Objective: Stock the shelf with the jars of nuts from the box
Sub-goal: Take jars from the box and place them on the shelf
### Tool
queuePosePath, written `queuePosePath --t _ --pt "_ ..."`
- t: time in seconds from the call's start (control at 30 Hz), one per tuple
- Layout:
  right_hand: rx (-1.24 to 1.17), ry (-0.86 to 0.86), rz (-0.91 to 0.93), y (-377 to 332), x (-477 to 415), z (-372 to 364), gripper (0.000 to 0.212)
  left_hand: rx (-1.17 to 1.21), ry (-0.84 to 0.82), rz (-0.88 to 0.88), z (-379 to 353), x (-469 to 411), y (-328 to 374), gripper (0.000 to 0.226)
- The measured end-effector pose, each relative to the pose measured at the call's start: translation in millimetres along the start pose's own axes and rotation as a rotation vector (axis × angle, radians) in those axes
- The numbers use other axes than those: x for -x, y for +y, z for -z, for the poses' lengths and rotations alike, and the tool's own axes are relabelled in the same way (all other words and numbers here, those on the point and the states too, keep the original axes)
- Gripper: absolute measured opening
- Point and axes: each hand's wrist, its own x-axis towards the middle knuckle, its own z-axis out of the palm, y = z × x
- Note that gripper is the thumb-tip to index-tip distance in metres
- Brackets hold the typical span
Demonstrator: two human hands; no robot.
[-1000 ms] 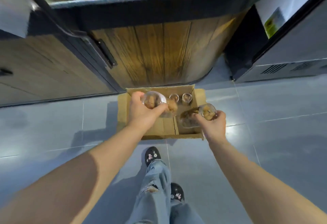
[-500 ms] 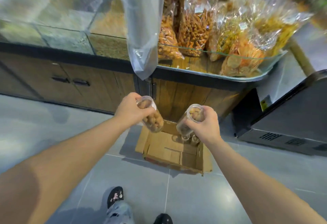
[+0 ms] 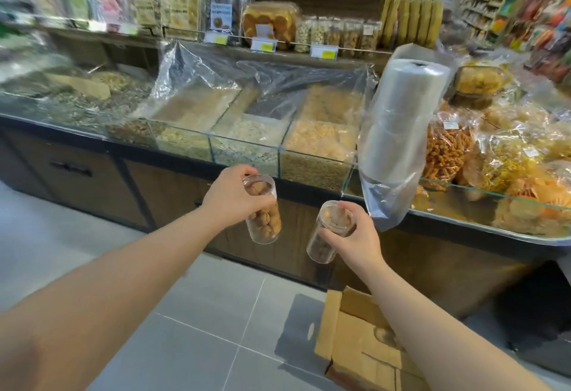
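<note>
left hand [image 3: 232,196] grasps a clear jar of nuts [image 3: 265,216], right hand [image 3: 355,236] grasps a second jar [image 3: 328,232]; both held in front of the counter [image 3: 173,180], above the open cardboard box [image 3: 358,341] on the floor.

Bright even light; blurred, wide-angle-warped edges.
</note>
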Motion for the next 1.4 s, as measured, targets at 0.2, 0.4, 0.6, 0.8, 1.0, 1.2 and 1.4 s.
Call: queuePosePath --t 0.2,0.4,0.6,0.8,1.0,1.2,1.4 --pt "0.050 0.047 0.023 -50 -55 -50 0.066 -0.026 0.051 -0.054 57 -63 -37 0.070" --pt "0.205 0.068 0.072 -82 -143 -50 0.070 -0.113 -0.028 -0.169 75 -153 -30 0.070" --pt "0.223 0.145 0.148 -99 -252 -38 0.066 -0.015 -0.009 -0.215 79 -255 -3 0.066" --pt "0.178 0.291 0.136 -110 -357 -30 0.060 -0.031 0.018 -0.259 80 -356 30 0.071" --pt "0.179 0.351 0.050 -109 -429 -23 0.065 0.051 -0.031 -0.288 63 -445 51 0.068" --pt "0.113 0.498 -0.003 -101 -496 -20 0.066 0.032 -0.097 -0.392 43 -536 75 0.063" --pt "0.128 0.647 -0.078 -95 -559 3 0.061 0.006 -0.163 -0.542 26 -621 112 0.058"
